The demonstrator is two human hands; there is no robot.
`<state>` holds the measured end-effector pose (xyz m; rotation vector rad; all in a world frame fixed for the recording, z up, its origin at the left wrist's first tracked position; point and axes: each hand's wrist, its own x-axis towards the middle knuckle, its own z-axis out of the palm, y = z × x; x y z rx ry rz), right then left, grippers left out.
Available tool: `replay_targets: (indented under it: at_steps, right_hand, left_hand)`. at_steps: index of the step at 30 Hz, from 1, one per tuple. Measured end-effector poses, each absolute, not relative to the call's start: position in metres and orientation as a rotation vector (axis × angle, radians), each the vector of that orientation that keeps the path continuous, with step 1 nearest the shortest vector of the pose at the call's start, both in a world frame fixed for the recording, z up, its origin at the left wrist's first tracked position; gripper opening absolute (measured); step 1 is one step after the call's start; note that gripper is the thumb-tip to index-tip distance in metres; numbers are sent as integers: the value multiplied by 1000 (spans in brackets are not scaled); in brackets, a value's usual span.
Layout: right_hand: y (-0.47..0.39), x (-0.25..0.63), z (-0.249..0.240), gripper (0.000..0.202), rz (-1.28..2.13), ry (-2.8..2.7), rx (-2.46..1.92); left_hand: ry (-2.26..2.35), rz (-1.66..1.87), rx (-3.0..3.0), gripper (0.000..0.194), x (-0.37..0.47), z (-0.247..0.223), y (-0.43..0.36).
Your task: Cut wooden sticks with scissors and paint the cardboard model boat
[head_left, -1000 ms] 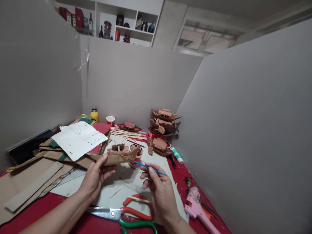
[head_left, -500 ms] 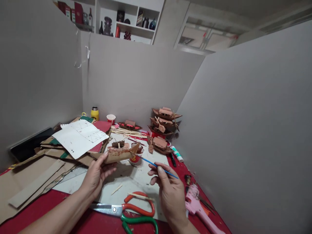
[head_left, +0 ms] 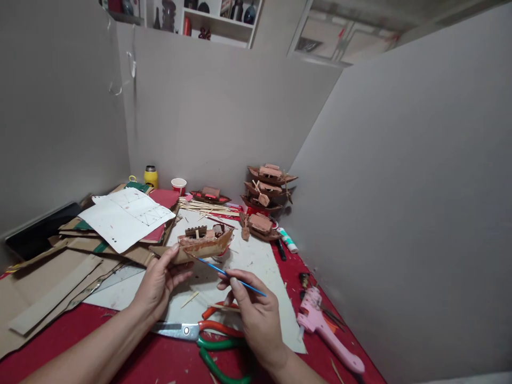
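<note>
My left hand grips a small cardboard model boat by its left end, thumb on the near side. Reddish-brown paint covers the upper part of the hull, while bare tan cardboard shows lower down and toward the left. In my right hand is a thin blue paintbrush, pinched between thumb and fingers. Its tip touches, or is very close to, the boat's near side around the middle. A paint cup stands behind the boat, mostly hidden by it.
Scissors with orange and green handles lie below my hands. A pink glue gun is at right. Stacked brown model boats stand at the back, near thin wooden sticks. Cardboard sheets and a drawn-on paper cover the left.
The brush in my right hand has moved left along the hull, from the right end to about the middle. More reddish-brown shows on the right end. The camera view has shifted slightly.
</note>
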<state>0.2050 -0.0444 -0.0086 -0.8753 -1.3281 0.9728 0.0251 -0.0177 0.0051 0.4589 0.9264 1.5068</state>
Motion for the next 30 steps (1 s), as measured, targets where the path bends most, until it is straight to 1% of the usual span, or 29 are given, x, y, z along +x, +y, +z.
replay_targets:
  at_steps: [5,11,15,21,27,30]
  right_hand:
    - [-44,208,-7,19,951,-1330,-879]
    - [-38,224,-1,18,729,-1247,-945]
    - [-34,231,3,20,664,-1193,-963]
    - [-41,229,1,16,622,-1239,-965]
    - [-49,222,-7,16,721,-1436,-909]
    - [-47,224,-7,16,699,-1429,-908]
  left_hand:
    - [934,1511,459,23,24,4,-18]
    - [912,1520,400,21,22,5,-17]
    - [904,1517,364,21,22,8,-17]
    - [919,1502,344,18,22,8,-17]
    - [911,1486,358,19,23,9,-16]
    - [913,1474,329,20,23,11,-17]
